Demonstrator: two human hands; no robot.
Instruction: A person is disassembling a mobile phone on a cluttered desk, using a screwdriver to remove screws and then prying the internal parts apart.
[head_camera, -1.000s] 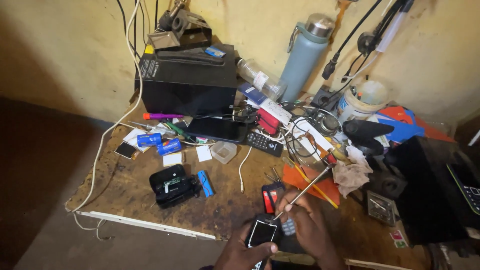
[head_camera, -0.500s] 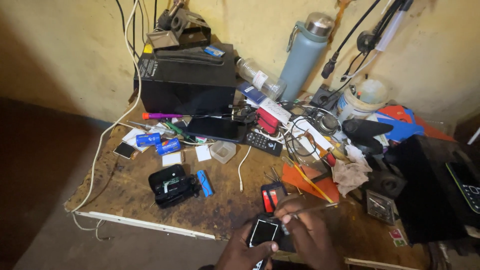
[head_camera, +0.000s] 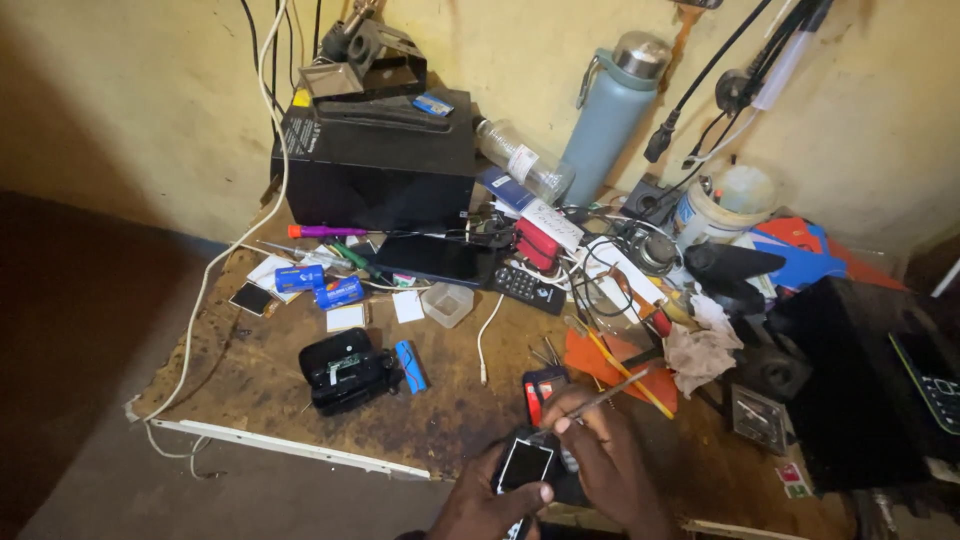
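Note:
At the bottom of the head view, my left hand (head_camera: 492, 502) grips a small black phone (head_camera: 523, 466) with a pale screen, thumb across its lower edge. My right hand (head_camera: 608, 462) pinches a thin metal tool (head_camera: 612, 389) that slants up to the right, its tip down by the phone's top edge. A small dark device with red parts (head_camera: 541, 391) lies on the worn wooden table (head_camera: 250, 365) just beyond the phone.
A big black box (head_camera: 380, 160) stands at the back by the wall, a grey-blue bottle (head_camera: 612, 115) to its right. Black case (head_camera: 345, 368), blue batteries (head_camera: 322, 286), screwdrivers, a remote and tangled cables crowd the middle. Another black box (head_camera: 860, 390) fills the right.
My right hand has swung the thin tool lower, and the tool's tip sits closer to the phone. The left hand keeps holding the phone in the same spot.

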